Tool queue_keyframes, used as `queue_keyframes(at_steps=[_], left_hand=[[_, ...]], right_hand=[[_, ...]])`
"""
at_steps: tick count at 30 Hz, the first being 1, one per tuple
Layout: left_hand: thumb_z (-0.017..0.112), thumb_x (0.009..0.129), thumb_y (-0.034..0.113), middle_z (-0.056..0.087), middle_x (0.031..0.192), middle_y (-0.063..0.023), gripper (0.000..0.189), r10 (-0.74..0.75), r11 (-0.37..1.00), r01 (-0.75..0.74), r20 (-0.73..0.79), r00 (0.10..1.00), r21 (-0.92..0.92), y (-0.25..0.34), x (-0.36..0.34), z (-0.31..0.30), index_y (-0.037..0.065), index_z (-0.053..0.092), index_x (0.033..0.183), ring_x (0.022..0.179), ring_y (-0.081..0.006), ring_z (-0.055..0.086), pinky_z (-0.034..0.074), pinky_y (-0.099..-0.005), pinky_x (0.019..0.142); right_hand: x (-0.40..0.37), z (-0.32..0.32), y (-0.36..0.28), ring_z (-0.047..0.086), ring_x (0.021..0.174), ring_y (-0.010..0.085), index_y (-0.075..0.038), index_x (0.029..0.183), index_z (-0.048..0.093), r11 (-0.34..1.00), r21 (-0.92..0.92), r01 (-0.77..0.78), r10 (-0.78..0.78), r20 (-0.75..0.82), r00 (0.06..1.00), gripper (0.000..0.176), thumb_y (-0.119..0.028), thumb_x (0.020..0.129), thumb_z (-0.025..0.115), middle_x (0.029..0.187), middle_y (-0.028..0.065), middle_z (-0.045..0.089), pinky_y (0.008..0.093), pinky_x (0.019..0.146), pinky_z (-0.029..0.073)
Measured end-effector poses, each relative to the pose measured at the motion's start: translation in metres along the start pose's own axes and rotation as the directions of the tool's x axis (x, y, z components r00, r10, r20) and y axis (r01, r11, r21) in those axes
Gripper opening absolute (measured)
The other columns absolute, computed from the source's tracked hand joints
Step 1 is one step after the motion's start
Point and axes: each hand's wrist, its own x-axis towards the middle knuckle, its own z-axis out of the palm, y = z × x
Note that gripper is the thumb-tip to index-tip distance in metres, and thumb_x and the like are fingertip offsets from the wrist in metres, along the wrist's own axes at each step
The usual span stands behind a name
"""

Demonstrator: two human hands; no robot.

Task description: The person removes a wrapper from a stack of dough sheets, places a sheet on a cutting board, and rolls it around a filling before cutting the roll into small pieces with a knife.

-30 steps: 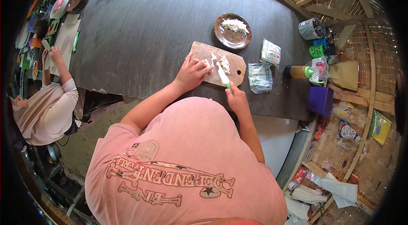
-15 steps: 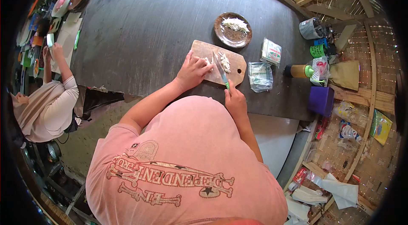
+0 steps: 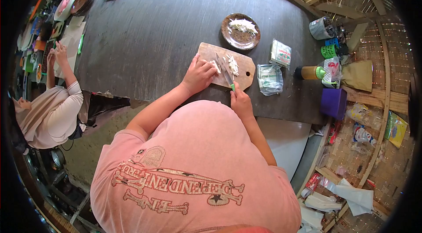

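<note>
On a wooden cutting board [image 3: 212, 51] near the table's front edge, my left hand [image 3: 200, 74] presses down with curled fingers on a small white piece of food [image 3: 216, 66], mostly covered by the fingertips. My right hand [image 3: 241, 101] grips the green handle of a knife [image 3: 226, 72]. The blade lies between the held piece and a small pile of cut white strips [image 3: 233, 65] on the board's right side. Beyond the board stands a brown plate [image 3: 241, 43] bearing more white strips [image 3: 242, 25].
Right of the board lie two plastic-wrapped packets [image 3: 269, 79] [image 3: 280, 52] and a bottle with a green cap [image 3: 311, 73]. A purple container [image 3: 333, 103] sits at the right edge. At left, another person [image 3: 55, 105] works beside stacked brown plates [image 3: 82, 1].
The knife blade has shifted slightly left, closer to my left fingertips. My left hand stays on the board. The other person's hands have moved up together, and the white object there no longer shows.
</note>
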Motion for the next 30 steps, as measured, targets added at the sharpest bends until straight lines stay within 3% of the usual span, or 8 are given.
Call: queue_keyframes(at_steps=[1, 5, 10, 16, 30], left_hand=[[0.079, 0.088, 0.018, 0.069, 0.120, 0.0008, 0.031, -0.003, 1.000, 0.003, -0.013, 1.000, -0.013, -0.001, 0.001, -0.001, 0.018, 0.072, 0.118, 0.123, -0.0232, 0.064, 0.034, -0.0670, 0.131], [0.078, 0.088, 0.018, 0.070, 0.119, 0.0004, 0.030, -0.021, 1.000, 0.021, -0.032, 0.999, -0.013, -0.001, 0.000, 0.001, 0.018, 0.072, 0.117, 0.121, -0.0233, 0.064, 0.035, -0.0666, 0.131], [0.078, 0.088, 0.017, 0.070, 0.119, 0.0009, 0.030, -0.022, 0.999, 0.021, -0.018, 1.000, -0.024, -0.001, 0.000, -0.001, 0.019, 0.073, 0.117, 0.120, -0.0226, 0.066, 0.036, -0.0660, 0.130], [0.080, 0.089, 0.022, 0.072, 0.117, 0.0022, 0.026, -0.021, 0.999, 0.019, -0.063, 0.998, -0.029, -0.003, -0.001, 0.000, 0.020, 0.074, 0.115, 0.119, -0.0216, 0.067, 0.037, -0.0649, 0.130], [0.080, 0.087, 0.018, 0.074, 0.118, 0.0029, 0.027, -0.024, 0.999, 0.022, -0.060, 0.998, -0.041, -0.001, 0.001, -0.005, 0.019, 0.076, 0.114, 0.119, -0.0207, 0.068, 0.039, -0.0658, 0.128]], right_hand=[[0.004, -0.001, 0.000, 0.073, 0.093, 0.0525, -0.007, 0.152, 0.061, 0.995, 0.100, -0.020, 0.018, 0.018, 1.000, 0.047, -0.015, 0.106, 0.068, 0.102, 0.0282, 0.076, 0.0593, 0.080, 0.058], [-0.005, -0.016, -0.012, 0.073, 0.100, 0.0547, -0.006, 0.150, 0.061, 0.974, 0.202, -0.101, 0.090, 0.063, 0.994, 0.044, -0.016, 0.107, 0.067, 0.106, 0.0316, 0.076, 0.0592, 0.082, 0.057], [-0.013, -0.027, -0.009, 0.074, 0.096, 0.0510, -0.008, 0.153, 0.061, 0.996, 0.087, -0.033, 0.037, -0.052, 0.998, 0.047, -0.017, 0.108, 0.067, 0.105, 0.0284, 0.077, 0.0559, 0.081, 0.058], [-0.015, -0.030, -0.020, 0.074, 0.090, 0.0474, -0.008, 0.155, 0.061, 1.000, -0.007, -0.001, 0.001, -0.023, 1.000, 0.048, -0.018, 0.108, 0.067, 0.101, 0.0252, 0.076, 0.0565, 0.078, 0.058], [-0.015, -0.025, -0.018, 0.075, 0.086, 0.0444, -0.009, 0.153, 0.062, 0.994, -0.087, 0.062, -0.060, 0.027, 0.998, 0.050, -0.016, 0.104, 0.071, 0.097, 0.0209, 0.076, 0.0550, 0.074, 0.060]])
